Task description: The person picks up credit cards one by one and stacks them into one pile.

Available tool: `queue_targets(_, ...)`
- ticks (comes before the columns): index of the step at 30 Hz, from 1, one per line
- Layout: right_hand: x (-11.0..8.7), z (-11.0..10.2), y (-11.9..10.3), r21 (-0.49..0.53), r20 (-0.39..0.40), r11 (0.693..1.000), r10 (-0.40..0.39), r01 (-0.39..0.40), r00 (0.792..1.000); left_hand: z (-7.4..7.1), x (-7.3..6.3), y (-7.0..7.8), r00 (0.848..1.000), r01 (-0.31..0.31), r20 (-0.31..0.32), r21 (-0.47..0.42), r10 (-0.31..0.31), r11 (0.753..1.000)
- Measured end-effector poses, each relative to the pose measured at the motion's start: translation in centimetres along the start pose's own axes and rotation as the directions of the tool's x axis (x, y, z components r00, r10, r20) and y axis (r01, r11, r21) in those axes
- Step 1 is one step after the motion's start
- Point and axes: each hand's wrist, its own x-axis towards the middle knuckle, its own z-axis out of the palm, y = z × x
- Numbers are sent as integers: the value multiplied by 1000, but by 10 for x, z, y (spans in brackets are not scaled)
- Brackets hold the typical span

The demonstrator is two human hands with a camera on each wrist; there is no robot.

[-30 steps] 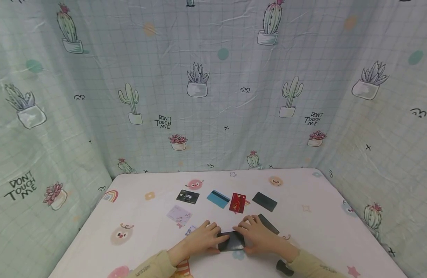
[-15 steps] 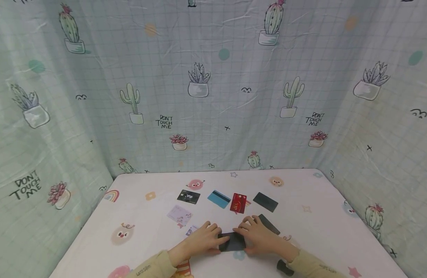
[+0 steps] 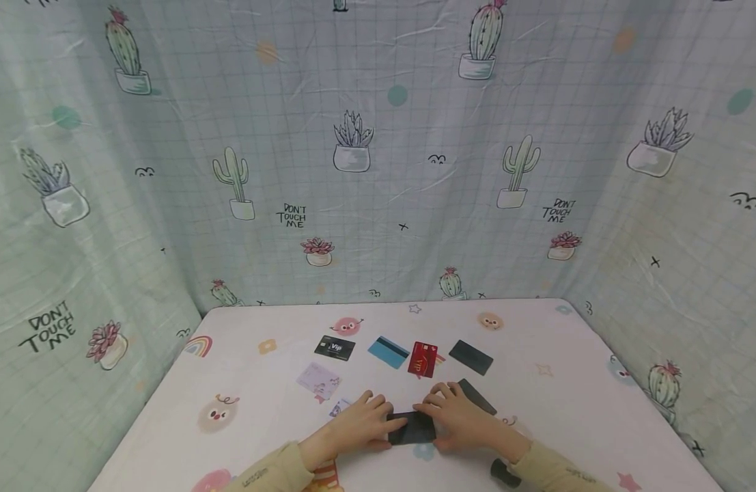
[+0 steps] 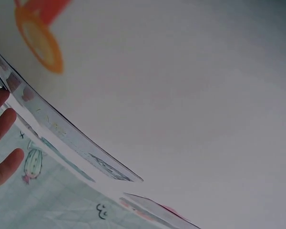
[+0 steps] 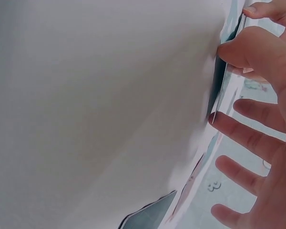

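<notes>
Both hands hold a thin black card (image 3: 413, 428) at the near middle of the table. My left hand (image 3: 359, 424) grips its left end, thumb at the near corner and one finger lying over the face. At the other end, my right hand (image 3: 460, 417) holds the card between its thumb and a finger. In the right wrist view the black card (image 5: 218, 78) appears nearly edge-on, with its right-hand thumb (image 5: 243, 50) on one edge and the remaining fingers spread beyond. The left wrist view catches only the left hand's fingertips (image 4: 5, 124).
Behind the hands lie a black VIP card (image 3: 334, 348), a blue card (image 3: 388, 352), a red card (image 3: 423, 359) and a dark card (image 3: 471, 357). Another dark card (image 3: 477, 397) is partly behind the right hand. Pale purple cards (image 3: 319, 380) lie left. A small dark object (image 3: 505, 473) is beside the right sleeve.
Both hands keep their hold and place. The black card's face has lost its bright reflection, as if its tilt shifted slightly. The head view has drifted a little.
</notes>
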Motion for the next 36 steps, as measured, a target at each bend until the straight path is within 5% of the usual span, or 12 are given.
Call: queue_targets(36,1,3,2,51,33,997,49,-51,998,-2,-1,2,997,47,58,-72,-43,996)
